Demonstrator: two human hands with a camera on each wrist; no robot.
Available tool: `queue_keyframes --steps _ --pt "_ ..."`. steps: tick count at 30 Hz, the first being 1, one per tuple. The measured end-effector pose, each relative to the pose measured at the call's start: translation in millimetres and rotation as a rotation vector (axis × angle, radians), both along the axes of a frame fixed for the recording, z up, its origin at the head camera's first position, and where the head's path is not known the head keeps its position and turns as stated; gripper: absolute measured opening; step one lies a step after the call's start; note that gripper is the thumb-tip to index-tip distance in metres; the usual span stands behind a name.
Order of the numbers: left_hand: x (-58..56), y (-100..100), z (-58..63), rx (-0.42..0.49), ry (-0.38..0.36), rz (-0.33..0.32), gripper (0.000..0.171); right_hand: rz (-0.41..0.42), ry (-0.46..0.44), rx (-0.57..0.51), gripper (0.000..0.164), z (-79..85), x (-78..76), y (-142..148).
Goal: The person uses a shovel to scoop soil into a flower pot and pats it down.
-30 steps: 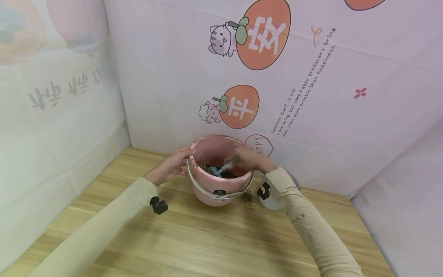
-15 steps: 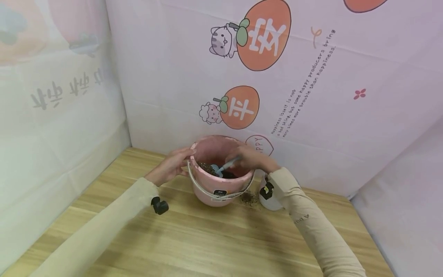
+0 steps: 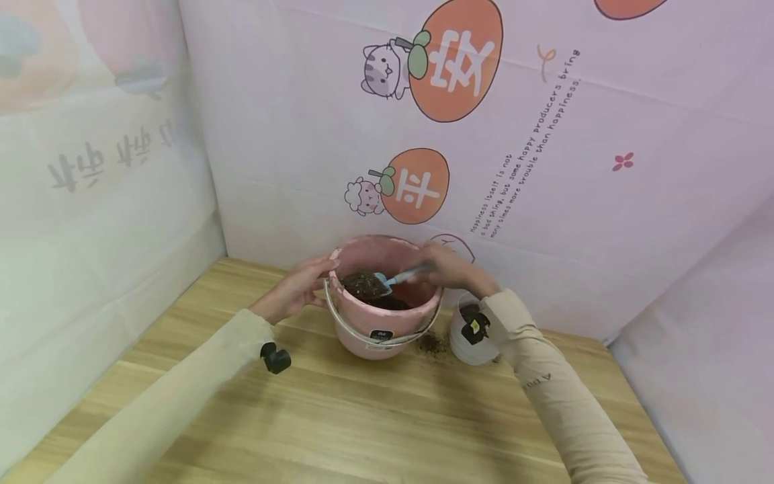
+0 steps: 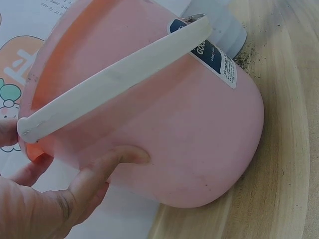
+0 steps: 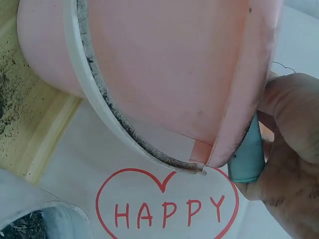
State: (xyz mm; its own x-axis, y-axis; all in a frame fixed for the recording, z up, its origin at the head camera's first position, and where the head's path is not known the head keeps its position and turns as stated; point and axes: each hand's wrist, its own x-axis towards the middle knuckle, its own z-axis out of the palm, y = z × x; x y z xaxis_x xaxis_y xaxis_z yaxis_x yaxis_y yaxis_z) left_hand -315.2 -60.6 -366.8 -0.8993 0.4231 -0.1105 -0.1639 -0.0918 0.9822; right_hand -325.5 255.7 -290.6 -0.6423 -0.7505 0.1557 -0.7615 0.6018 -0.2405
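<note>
A pink bucket with a white handle stands tilted on the table near the back wall. My left hand grips its left side, some fingers at the rim and one digit pressed against the outer wall. In my right hand is a small trowel with a light blue blade and a blue-grey grip. Dark soil is heaped on the blade, which is inside the bucket just below rim level. More soil lies lower in the bucket, partly hidden by its near wall.
A whitish plastic container with soil inside stands right of the bucket, under my right wrist. Spilled soil lies between the two on the wooden table. Printed white cloth covers the walls behind and at the sides.
My right hand has lifted the trowel up from deep in the bucket, and a heap of soil now shows on its blade. The left hand keeps its hold on the bucket.
</note>
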Motion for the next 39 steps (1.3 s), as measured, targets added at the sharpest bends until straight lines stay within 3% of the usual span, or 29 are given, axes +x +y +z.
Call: queue_keyframes --steps 5,12,18,39 --pt "0.0 -1 -0.3 0.008 -0.005 -0.001 0.060 -0.039 -0.006 -0.015 0.020 1.5 4.4 0" --pt "0.5 -2 0.1 0.042 0.005 -0.016 0.060 0.037 -0.015 -0.099 0.026 -0.8 -0.9 9" --pt "0.6 -1 0.1 0.033 0.005 -0.020 0.059 0.086 0.036 -0.139 0.022 -2.9 -2.5 15" --pt "2.9 -1 2.2 0.004 0.016 0.005 0.057 -0.091 0.176 -0.126 0.027 3.3 17.4 35"
